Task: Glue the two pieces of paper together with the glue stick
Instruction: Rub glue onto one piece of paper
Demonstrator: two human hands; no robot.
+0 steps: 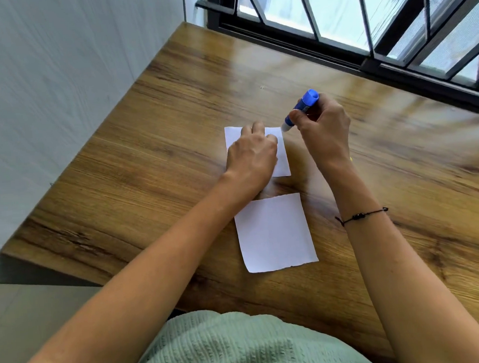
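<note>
Two white paper pieces lie on the wooden table. The far paper is mostly covered by my left hand, which presses down on it with curled fingers. The near paper lies flat and untouched, closer to me. My right hand grips a blue glue stick, tilted, with its white tip pointing down at the far paper's upper right corner. Whether the tip touches the paper cannot be told.
A window with dark metal bars runs along the table's far edge. A pale wall borders the table on the left. A black string bracelet sits on my right wrist.
</note>
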